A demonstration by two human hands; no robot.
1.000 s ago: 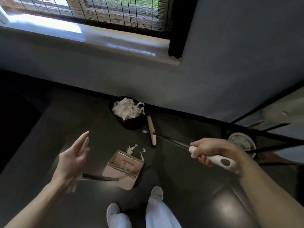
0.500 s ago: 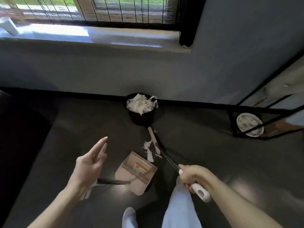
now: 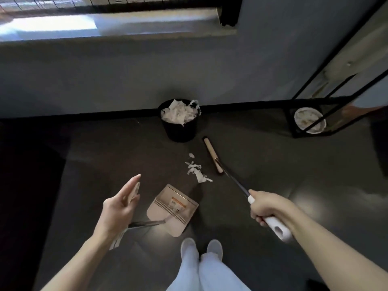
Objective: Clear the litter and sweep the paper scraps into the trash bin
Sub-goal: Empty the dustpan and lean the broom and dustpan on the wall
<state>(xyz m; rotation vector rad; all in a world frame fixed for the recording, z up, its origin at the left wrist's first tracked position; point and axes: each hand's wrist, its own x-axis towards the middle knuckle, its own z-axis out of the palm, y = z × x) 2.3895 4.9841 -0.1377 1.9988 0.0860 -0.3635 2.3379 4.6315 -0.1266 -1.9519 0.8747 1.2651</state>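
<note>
A black trash bin [image 3: 179,128] heaped with white paper stands against the wall. A small pile of paper scraps [image 3: 196,171] lies on the dark floor between the bin and the beige dustpan [image 3: 173,208]. My right hand [image 3: 266,208] grips the white handle of the broom, whose tan head [image 3: 212,157] rests on the floor just right of the scraps. My left hand [image 3: 121,206] is held out flat with straight fingers above the dustpan's dark handle [image 3: 144,223], which runs under my wrist; whether it touches the handle is unclear.
A black wire-frame stand [image 3: 294,122] holding a white bowl [image 3: 309,120] sits at the right by the wall. My white shoes [image 3: 201,247] are right behind the dustpan. Something dark fills the left side of the floor. A window sill runs above.
The broom head dragged the scraps from near the bin toward the dustpan, then shifted right, leaving a gap beside them. My right hand moved right. The left hand stayed flat.
</note>
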